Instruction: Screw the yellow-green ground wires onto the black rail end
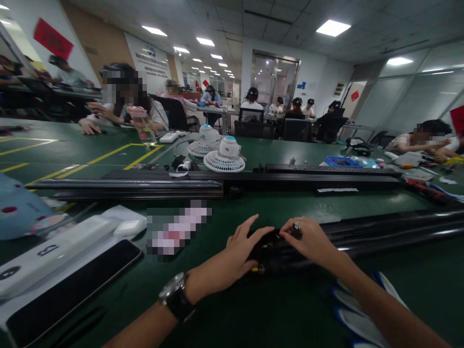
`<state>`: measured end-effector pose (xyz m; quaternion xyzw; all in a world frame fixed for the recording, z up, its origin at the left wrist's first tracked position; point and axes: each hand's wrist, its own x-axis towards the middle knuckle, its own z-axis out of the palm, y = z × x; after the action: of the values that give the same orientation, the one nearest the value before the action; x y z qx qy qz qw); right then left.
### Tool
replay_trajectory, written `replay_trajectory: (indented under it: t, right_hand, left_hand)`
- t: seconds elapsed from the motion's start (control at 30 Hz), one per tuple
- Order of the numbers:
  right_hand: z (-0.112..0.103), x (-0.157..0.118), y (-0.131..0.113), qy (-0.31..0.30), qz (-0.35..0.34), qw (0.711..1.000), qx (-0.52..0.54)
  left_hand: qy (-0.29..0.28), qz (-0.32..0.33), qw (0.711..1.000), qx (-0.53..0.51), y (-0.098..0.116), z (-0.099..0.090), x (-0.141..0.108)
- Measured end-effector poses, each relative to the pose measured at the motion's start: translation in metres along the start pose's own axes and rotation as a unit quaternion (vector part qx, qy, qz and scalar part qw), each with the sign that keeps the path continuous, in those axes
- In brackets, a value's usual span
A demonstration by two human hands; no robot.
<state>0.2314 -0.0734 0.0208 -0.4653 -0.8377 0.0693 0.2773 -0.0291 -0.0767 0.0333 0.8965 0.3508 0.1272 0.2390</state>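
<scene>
While the left hand (242,245) spreads at the left end of the glossy black bars (395,234), its thumb sits low on the near side and its index reaches over the far side, other fingers fanned and raised; half open, straddling the end, not clenched. Right hand (308,241) is just right of it, thumb and index tips together at the top of the same end, other fingers curled; can't tell if a small part is between the tips. Small yellow marks (258,269) show by the left thumb. Bars lie on the green table (217,319), running off to the right. Wristwatch (176,296) on left wrist, ring (297,227) on right hand. White-and-blue glove (358,321) near right, under the right forearm. Smartphone (76,292) near left. Two white fans (225,155) far, beyond more black bars (290,180)
</scene>
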Motion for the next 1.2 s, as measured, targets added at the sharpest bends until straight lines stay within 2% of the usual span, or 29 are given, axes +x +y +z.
replay_trajectory:
  t: [0.13,0.23,0.37,0.47,0.6,0.7,0.87,1.03,1.2]
  right_hand:
    - [0.005,0.000,-0.008,0.002,-0.024,0.998,0.056]
    - [0.008,0.000,-0.006,-0.015,-0.024,0.999,0.037]
    - [0.005,0.000,0.005,0.000,-0.004,1.000,0.006]
    - [0.003,0.000,0.004,0.013,-0.006,0.999,0.029]
    - [0.003,0.001,-0.003,-0.024,-0.053,0.996,0.068]
    - [0.001,0.000,0.002,-0.043,-0.050,0.995,0.070]
    - [-0.011,-0.002,0.014,-0.015,-0.024,0.996,0.085]
    - [-0.019,-0.002,0.008,-0.022,-0.007,0.991,0.135]
    - [-0.018,-0.003,0.007,-0.006,0.029,0.989,0.142]
  left_hand:
    - [-0.015,-0.015,1.000,0.002,-0.001,0.000,0.001]
    - [-0.026,0.009,0.999,0.026,-0.003,-0.005,0.005]
    - [-0.050,0.045,0.998,0.005,-0.005,-0.013,0.013]
    - [-0.031,0.054,0.998,-0.032,-0.007,-0.015,0.020]
    - [-0.028,0.068,0.996,-0.043,-0.013,-0.010,0.021]
    - [-0.030,0.069,0.997,-0.012,-0.013,-0.007,0.018]
    - [-0.011,0.063,0.995,0.079,-0.001,-0.005,0.018]
    - [-0.013,0.066,0.989,0.128,0.007,0.000,0.022]
    - [0.026,0.093,0.983,0.153,0.008,-0.002,0.021]
